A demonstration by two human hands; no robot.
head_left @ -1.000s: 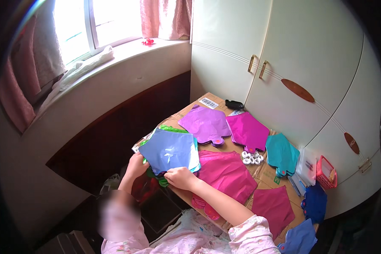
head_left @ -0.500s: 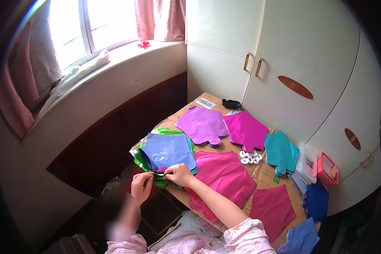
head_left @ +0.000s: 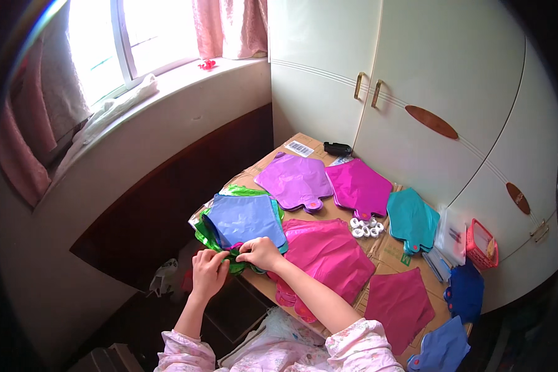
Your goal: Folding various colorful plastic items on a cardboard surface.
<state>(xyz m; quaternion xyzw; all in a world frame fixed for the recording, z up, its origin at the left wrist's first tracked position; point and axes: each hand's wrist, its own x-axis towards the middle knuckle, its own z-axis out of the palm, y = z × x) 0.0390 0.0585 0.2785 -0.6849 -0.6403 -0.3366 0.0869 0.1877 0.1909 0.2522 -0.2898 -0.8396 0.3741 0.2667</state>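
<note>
My left hand (head_left: 208,270) and my right hand (head_left: 260,254) work close together at the near left edge of a cardboard-covered table. Both have their fingers pinched on the tail of a shiny green foil piece (head_left: 236,266), which looks like a folded foil balloon. A bit of magenta shows between the hands. Just beyond them lies a pile of flat pieces with a blue foil piece (head_left: 242,217) on top and green foil sticking out around it. A large pink foil piece (head_left: 328,251) lies under my right forearm. My fingertips partly hide the pinched spot.
Flat stacks of lilac (head_left: 294,178), magenta (head_left: 359,186), teal (head_left: 413,218), dark pink (head_left: 398,307) and dark blue (head_left: 465,292) foil spread across the cardboard (head_left: 378,263). White rolls (head_left: 366,227) sit mid-table. A red basket (head_left: 480,243) stands at right, before a white wardrobe (head_left: 443,74).
Both hands stay pinched on the green foil, with only small finger shifts. The whole view has moved slightly; the stacks lie as before.
</note>
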